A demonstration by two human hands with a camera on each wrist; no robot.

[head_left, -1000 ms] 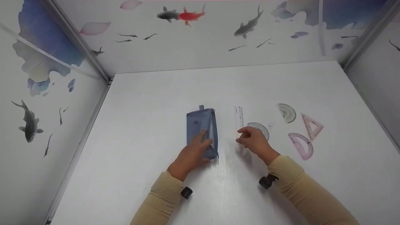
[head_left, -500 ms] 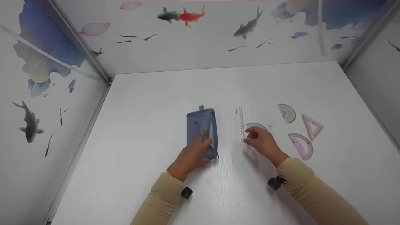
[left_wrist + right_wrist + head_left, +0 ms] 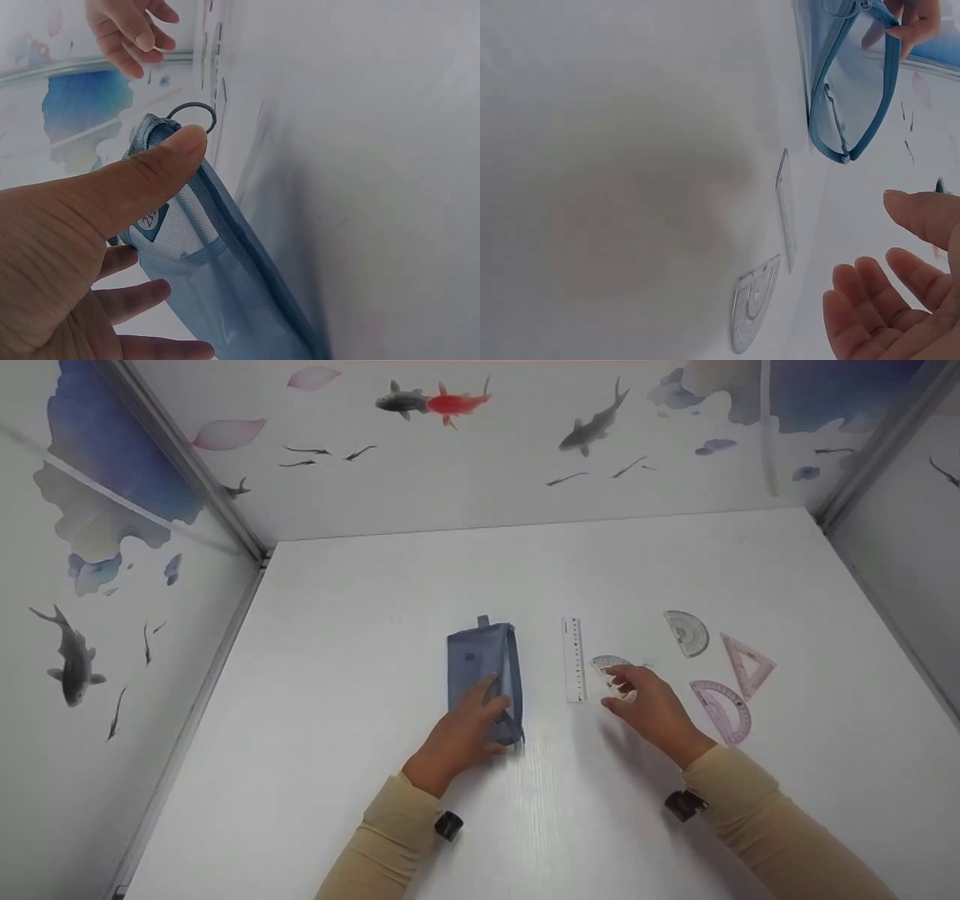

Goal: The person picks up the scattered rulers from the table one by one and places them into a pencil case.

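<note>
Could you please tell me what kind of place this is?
It looks like an enclosed work booth: pale panels decorated with fish rise on three sides of a white table, and a grey post stands where two panels meet.

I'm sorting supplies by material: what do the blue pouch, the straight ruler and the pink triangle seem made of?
Blue pouch: probably synthetic mesh fabric, semi-sheer; its weave shows up close.
Straight ruler: likely clear, smooth plastic; the white table shows through.
Pink triangle: probably tinted plastic, perhaps translucent, given its pale colour.
</note>
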